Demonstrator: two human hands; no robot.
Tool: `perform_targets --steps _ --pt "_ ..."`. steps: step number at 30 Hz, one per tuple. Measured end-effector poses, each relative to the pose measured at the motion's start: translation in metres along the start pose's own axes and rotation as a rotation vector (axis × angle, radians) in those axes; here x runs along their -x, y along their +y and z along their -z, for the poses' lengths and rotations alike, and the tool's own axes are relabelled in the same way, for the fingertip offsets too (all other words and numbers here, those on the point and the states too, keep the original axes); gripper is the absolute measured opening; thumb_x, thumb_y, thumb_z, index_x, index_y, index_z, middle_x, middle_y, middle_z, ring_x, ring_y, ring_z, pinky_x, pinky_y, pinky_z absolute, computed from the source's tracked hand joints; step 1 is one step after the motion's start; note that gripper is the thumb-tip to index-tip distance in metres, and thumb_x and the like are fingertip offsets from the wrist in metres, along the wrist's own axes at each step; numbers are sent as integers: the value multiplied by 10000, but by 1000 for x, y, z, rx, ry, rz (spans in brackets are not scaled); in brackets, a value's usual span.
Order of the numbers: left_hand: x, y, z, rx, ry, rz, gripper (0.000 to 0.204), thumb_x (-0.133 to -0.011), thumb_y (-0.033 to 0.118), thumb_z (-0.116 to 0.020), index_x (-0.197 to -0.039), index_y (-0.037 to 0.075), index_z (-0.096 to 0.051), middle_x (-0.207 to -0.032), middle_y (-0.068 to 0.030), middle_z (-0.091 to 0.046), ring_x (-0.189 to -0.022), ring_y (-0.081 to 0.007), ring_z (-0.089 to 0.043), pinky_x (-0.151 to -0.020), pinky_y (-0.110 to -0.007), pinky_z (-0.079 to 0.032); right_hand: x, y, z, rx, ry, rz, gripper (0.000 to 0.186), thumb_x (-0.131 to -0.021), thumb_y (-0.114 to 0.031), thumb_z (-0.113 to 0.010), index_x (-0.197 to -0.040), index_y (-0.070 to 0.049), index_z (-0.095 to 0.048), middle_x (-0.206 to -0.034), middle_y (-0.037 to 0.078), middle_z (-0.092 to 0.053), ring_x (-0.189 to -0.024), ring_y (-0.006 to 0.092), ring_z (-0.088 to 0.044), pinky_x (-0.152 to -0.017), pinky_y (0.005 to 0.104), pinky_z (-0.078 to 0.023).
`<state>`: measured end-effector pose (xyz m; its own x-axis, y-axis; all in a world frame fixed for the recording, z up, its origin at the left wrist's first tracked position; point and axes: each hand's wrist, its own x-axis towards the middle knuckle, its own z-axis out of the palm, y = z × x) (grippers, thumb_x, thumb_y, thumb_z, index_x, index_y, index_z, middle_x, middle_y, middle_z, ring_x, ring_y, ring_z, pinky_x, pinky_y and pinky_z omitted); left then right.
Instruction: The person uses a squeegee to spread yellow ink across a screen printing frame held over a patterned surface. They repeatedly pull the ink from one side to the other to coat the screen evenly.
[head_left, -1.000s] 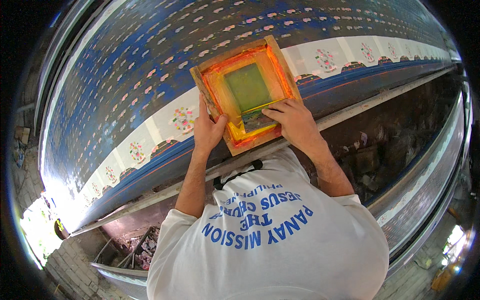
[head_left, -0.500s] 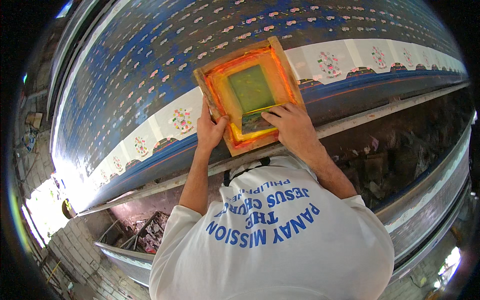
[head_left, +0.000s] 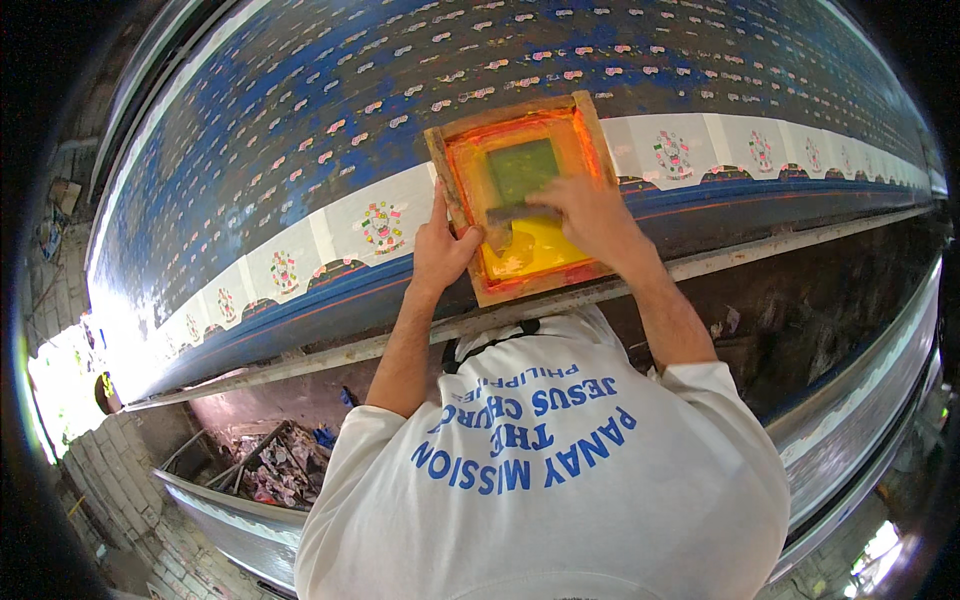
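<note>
A wooden screen frame (head_left: 588,130) with orange-smeared mesh, a green central patch and yellow ink lies on white printed fabric pieces (head_left: 665,150) along the long padded table (head_left: 310,120). My left hand (head_left: 444,250) grips the frame's left side, fingers along its edge and thumb over it. My right hand (head_left: 590,218) is closed on a dark, flat squeegee (head_left: 512,214) lying across the mesh below the green patch. Both the fingers and the squeegee are smeared by motion. The pieces show small multicoloured round prints.
A metal rail (head_left: 700,260) runs along the table's near edge. Under it is a dark trough, with crumpled scraps (head_left: 280,460) in a section at the lower left. Bright openings (head_left: 62,385) show at far left and lower right, beside a brick floor (head_left: 115,500).
The frame and both hands sit further right and lower in view. The squeegee has moved up the mesh from the near end toward the green patch, and yellow ink now shows below it.
</note>
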<state>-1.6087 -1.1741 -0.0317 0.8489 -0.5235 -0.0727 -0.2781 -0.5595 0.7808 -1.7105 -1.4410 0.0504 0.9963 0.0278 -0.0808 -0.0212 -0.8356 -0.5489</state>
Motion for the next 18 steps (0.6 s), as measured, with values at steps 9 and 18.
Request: perform_targets --steps 9,18 --pt "-1 1 0 40 -3 -20 1060 -887 255 -758 -1743 -51 -212 -827 -215 -792 -733 -416 -797 -679 -490 -635 -86 8 13 105 -63 -31 467 -908 49 -667 -1303 -139 -829 -1238 140 -795 -1201 373 -723 -1060 482 -581" --pt "2 -1 -1 3 -11 28 1059 -892 291 -755 -1742 -55 -225 -758 -228 -761 -688 -443 -773 -650 -515 -623 24 -12 -1 90 -117 68 528 -854 111 -640 -1286 -115 -845 -1262 127 -802 -1217 355 -719 -1073 457 -573"
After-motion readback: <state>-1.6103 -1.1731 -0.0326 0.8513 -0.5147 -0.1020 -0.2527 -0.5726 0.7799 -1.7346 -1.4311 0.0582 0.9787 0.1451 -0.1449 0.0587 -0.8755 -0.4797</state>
